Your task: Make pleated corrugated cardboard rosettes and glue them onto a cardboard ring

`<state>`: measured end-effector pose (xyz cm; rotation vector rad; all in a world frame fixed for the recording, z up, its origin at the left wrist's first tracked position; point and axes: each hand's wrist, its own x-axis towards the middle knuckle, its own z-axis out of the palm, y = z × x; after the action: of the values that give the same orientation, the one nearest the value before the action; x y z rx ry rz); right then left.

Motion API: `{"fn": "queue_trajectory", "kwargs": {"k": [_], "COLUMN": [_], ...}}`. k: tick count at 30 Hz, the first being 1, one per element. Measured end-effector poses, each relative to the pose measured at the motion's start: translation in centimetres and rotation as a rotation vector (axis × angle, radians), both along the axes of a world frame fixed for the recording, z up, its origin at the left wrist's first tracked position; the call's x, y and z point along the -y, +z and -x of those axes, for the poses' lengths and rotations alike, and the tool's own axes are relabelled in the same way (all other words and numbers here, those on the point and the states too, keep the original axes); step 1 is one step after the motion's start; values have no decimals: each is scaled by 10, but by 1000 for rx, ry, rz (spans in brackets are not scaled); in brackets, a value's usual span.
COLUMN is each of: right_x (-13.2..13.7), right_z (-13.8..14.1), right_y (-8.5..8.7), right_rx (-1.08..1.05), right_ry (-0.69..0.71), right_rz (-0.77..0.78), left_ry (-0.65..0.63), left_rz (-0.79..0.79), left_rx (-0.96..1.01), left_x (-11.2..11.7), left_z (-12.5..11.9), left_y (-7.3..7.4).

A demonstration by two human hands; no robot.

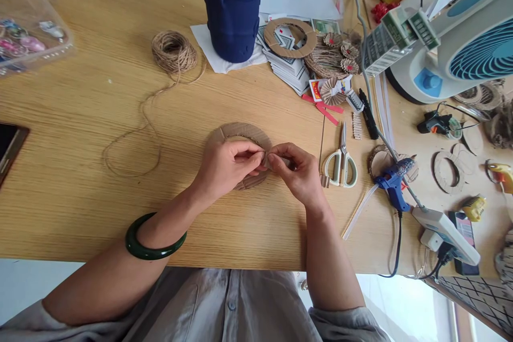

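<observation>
Above a flat cardboard ring (229, 131) on the table, my left hand (230, 165) and my right hand (294, 168) meet fingertip to fingertip. Both pinch a small greyish-brown piece (265, 159), mostly hidden by the fingers, so its kind does not show. Part of the ring's near side lies beneath the hands. Just right of my right hand are scissors (342, 160) with pale handles, blades pointing away from me. A ball of twine (173, 52) sits farther off to the left, its loose strand trailing over the wood.
A dark blue bottle (231, 16) stands at the back beside stacked cards (290, 72). On the right are a blue glue gun (395, 184), a power strip (447, 235), a fan (436, 53) and more cardboard rings (437, 173). A clear plastic box (60, 26) and a phone (12, 147) lie left.
</observation>
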<state>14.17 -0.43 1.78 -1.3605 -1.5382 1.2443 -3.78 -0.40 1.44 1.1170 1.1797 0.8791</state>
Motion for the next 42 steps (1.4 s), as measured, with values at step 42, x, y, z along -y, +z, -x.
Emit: {"fn": "queue_trajectory", "kwargs": {"k": [42], "right_x": [-1], "right_z": [-5], "right_y": [-2], "right_rx": [95], "right_ry": [35], "right_rz": [-208], "left_ry": [-83], "left_rz": [-310], "left_rx": [-222], "left_x": [5], "left_z": [-1], "left_y": [1]}}
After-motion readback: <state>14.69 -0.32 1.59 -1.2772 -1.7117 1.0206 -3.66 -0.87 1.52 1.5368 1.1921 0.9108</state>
